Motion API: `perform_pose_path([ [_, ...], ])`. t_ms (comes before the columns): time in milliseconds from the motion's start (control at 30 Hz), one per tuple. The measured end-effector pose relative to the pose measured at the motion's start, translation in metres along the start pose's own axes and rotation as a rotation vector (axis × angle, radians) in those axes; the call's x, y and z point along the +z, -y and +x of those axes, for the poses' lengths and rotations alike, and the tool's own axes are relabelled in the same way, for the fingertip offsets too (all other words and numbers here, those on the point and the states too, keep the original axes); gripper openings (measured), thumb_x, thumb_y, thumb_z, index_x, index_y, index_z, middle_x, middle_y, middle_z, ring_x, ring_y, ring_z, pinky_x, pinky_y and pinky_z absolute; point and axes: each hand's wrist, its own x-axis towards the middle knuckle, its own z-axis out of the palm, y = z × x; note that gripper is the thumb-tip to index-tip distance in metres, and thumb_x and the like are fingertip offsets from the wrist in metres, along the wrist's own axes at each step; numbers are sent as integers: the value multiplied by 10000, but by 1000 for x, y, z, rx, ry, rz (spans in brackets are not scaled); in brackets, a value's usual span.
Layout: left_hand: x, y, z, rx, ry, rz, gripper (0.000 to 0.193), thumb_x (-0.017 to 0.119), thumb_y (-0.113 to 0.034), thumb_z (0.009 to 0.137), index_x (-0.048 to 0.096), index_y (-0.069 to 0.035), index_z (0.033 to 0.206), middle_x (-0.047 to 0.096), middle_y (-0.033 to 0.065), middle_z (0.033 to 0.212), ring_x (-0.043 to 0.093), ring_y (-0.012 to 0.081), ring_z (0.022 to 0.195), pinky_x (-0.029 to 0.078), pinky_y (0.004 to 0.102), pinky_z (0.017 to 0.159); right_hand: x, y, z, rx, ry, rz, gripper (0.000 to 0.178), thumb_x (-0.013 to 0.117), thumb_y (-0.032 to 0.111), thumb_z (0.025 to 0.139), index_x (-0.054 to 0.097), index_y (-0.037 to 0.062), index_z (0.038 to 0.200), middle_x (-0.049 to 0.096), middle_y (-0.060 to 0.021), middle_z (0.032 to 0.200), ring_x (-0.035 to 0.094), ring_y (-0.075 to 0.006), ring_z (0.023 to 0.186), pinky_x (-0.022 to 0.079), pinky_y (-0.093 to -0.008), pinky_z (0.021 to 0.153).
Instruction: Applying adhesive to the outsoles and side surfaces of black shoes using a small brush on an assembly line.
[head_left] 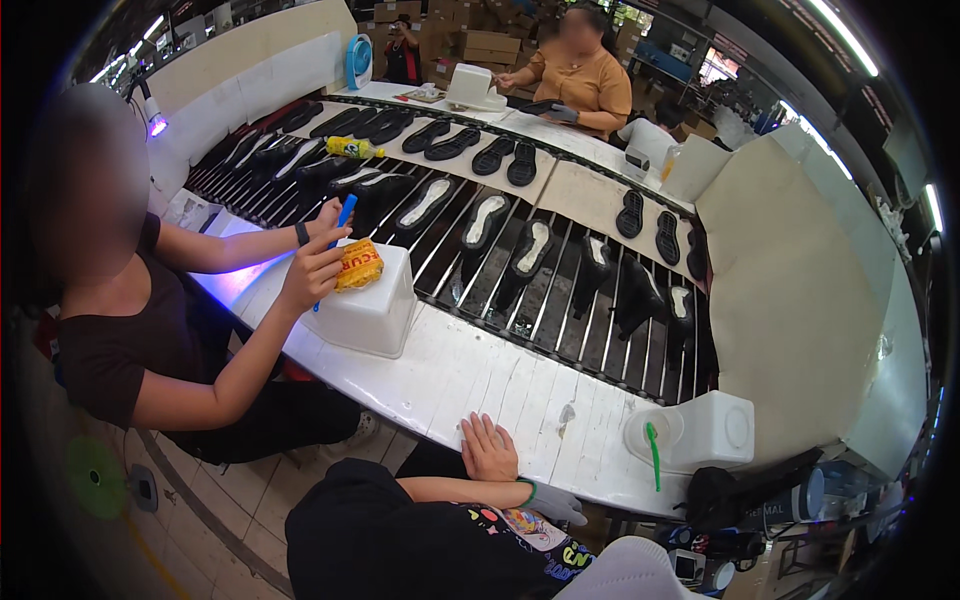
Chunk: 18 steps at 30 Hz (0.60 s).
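Note:
My arms are crossed at the near edge of the white table (455, 385). My right hand (488, 450) is bare and lies palm down on the tabletop, its fingers spread. In a grey glove, my left hand (555, 503) reaches to the right beside the table edge, fingers stretched out; a green band (528, 490) circles that wrist. Neither hand holds anything. To their right, a clear tub (640, 436) with a green stick-like tool (655, 457) stands against an upturned white bin (715, 430).
Beyond the table, a roller conveyor (565, 345) carries black shoe uppers (532, 250) and soles (632, 213). At left, a co-worker's hand (310, 270) holds a blue stick-like tool (346, 212) beside a yellow packet (360, 265) on another white bin (370, 315). Someone works across the conveyor (590, 80).

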Motion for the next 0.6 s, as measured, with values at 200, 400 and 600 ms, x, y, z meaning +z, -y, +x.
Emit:
perform_pose_path([
  [200, -4, -2, -7, -158, 78, -54, 631, 428, -553, 883, 655, 32, 952, 655, 174, 901, 605, 281, 858, 442, 397, 786, -2, 3, 2, 1, -26, 4, 414, 604, 185, 836, 554, 93, 1236, 556, -90, 1275, 525, -248, 1180, 408, -402, 954],
  [400, -3, -3, -10, -101, -7, -6, 637, 415, -547, 885, 653, 44, 911, 645, 199, 826, 600, 309, 794, 440, 407, 755, -4, 4, 3, 42, -3, 1, 406, 609, 166, 823, 564, 87, 1219, 563, -94, 1261, 537, -254, 1161, 413, -396, 945],
  [600, 3, 8, -2, -83, -14, -21, 643, 421, -552, 879, 646, 48, 930, 638, 200, 844, 590, 312, 781, 437, 406, 755, -5, 4, 3, 29, -3, 2, 406, 605, 170, 826, 562, 92, 1222, 564, -92, 1260, 536, -250, 1164, 403, -398, 953],
])
